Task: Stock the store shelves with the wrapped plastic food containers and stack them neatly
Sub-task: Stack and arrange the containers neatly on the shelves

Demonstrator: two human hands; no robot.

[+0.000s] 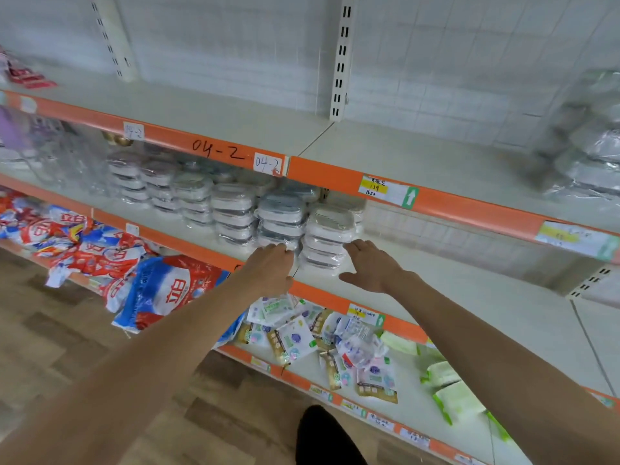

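Several stacks of wrapped plastic food containers stand in a row on the middle shelf [469, 297]. The nearest stack [328, 239], white and in clear film, sits at the row's right end. A grey-lidded stack [280, 218] is just left of it. My left hand [271, 266] rests at the shelf's front edge, fingertips touching the film at the foot of the grey-lidded stack. My right hand [372, 265] is flat and open beside the white stack's right side, fingers touching it. Neither hand holds anything.
The top shelf [235, 122] carries more wrapped containers [590, 156] at far right, blurred. Its orange edge strip [335, 177] overhangs the stacks. Detergent bags [157, 290] and small packets [295, 337] lie on the lower shelf. Wood floor lies below left.
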